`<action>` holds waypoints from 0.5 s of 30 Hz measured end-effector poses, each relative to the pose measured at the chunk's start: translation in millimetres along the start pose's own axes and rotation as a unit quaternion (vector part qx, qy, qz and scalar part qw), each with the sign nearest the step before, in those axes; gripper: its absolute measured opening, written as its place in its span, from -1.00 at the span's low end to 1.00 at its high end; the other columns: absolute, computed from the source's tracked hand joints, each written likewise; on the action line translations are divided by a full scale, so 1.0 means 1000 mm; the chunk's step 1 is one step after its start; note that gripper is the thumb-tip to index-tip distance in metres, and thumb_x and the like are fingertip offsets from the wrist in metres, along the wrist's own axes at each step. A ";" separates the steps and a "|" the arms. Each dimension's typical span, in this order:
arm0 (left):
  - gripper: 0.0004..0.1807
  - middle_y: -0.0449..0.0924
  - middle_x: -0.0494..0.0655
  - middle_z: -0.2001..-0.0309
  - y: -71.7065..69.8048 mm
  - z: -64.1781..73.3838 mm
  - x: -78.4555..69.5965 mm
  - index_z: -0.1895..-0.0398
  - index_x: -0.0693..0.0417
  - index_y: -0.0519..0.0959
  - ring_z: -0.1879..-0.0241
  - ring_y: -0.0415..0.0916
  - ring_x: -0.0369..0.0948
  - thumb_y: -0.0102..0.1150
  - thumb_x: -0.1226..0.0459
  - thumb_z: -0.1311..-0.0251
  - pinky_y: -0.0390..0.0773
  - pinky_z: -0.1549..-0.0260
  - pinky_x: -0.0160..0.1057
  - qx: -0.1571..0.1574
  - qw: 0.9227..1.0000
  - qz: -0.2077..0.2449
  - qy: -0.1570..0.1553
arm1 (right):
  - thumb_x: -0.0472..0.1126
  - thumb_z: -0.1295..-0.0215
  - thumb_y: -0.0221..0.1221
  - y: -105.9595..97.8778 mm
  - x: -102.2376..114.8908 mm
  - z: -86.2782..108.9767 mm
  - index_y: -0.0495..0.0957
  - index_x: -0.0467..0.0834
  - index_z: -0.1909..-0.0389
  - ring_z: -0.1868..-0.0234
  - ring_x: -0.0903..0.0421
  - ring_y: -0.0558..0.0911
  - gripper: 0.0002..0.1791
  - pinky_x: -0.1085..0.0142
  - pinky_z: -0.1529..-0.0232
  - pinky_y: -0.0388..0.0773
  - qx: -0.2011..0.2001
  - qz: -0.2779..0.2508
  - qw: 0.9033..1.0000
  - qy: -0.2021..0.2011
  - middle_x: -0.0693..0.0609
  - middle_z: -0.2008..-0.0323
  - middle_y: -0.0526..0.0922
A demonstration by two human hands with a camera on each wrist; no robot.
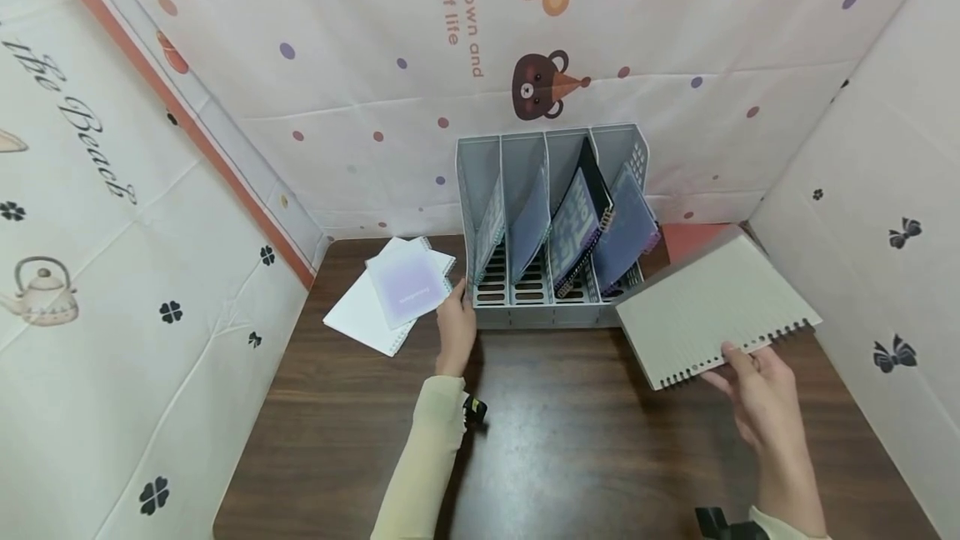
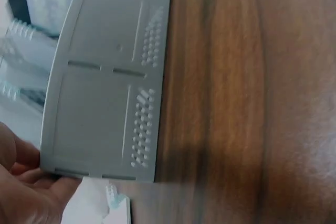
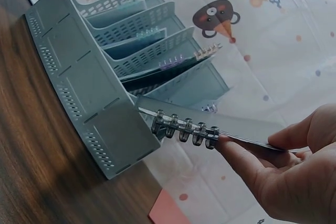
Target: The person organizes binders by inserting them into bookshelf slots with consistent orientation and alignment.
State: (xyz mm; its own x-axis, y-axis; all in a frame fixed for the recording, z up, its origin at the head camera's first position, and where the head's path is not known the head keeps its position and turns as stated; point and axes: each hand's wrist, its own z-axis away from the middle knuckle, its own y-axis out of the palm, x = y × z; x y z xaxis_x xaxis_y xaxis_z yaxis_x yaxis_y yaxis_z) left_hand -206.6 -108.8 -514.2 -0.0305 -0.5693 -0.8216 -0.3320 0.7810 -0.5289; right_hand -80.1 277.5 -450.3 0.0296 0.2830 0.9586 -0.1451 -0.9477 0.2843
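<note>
A grey file organizer with several upright compartments stands against the back wall. My left hand grips its front left corner, and the left wrist view shows the thumb and fingers about the edge. My right hand pinches a loose-leaf notebook by its ring-bound edge, thumb on the pale page side. This notebook is tilted in the air by the organizer's right end. In the right wrist view its black binding rings face the rightmost compartment. Spiral notebooks lean inside the compartments.
Left of the organizer, a lilac-covered notebook lies over white spiral notebooks on the dark wooden table. A red flat item lies at the back right, partly behind the held notebook. Printed cloth walls enclose the table's back and sides.
</note>
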 end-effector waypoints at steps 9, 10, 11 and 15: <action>-0.65 0.70 0.30 0.04 -0.009 -0.009 0.006 -0.19 0.35 0.60 0.53 0.50 -0.15 0.06 0.48 -0.40 0.38 0.54 -0.25 0.003 1.000 0.003 0.000 | -0.27 -0.56 0.03 0.016 0.006 -0.001 0.36 -0.24 -0.39 -0.03 0.40 0.64 -0.55 0.43 0.14 0.64 -0.015 0.012 1.000 -0.024 0.29 -0.06 0.63; -0.66 0.70 0.29 0.02 -0.010 -0.009 0.006 -0.19 0.34 0.61 0.53 0.51 -0.13 0.07 0.48 -0.39 0.39 0.54 -0.24 0.005 1.000 0.003 -0.003 | -0.27 -0.57 0.03 0.020 0.006 -0.001 0.33 -0.26 -0.41 -0.03 0.40 0.64 -0.54 0.43 0.14 0.64 -0.014 0.021 0.999 -0.028 0.30 -0.06 0.63; -0.66 0.71 0.27 0.02 -0.010 -0.009 0.006 -0.18 0.33 0.61 0.52 0.52 -0.13 0.08 0.47 -0.39 0.39 0.54 -0.24 0.005 1.000 0.000 -0.003 | -0.28 -0.57 0.02 0.023 0.007 -0.001 0.31 -0.30 -0.43 -0.02 0.40 0.65 -0.52 0.43 0.13 0.64 -0.013 0.030 0.999 -0.030 0.30 -0.05 0.64; -0.66 0.71 0.23 -0.01 -0.011 -0.011 0.006 -0.18 0.31 0.62 0.59 0.40 -0.13 0.09 0.46 -0.39 0.32 0.57 -0.25 0.012 1.000 0.003 -0.013 | -0.24 -0.59 -0.01 0.040 0.009 -0.002 0.21 -0.43 -0.46 0.02 0.45 0.64 -0.45 0.45 0.11 0.62 -0.010 0.110 0.993 -0.028 0.26 -0.07 0.63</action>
State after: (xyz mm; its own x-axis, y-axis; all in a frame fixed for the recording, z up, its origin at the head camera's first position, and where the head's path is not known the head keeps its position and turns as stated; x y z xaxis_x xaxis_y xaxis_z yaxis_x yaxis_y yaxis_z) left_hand -213.3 -123.9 -511.2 -0.0082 -0.5588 -0.8293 -0.3097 0.7900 -0.5292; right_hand -87.4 241.8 -430.6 0.0507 0.0600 0.9969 -0.1747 -0.9823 0.0680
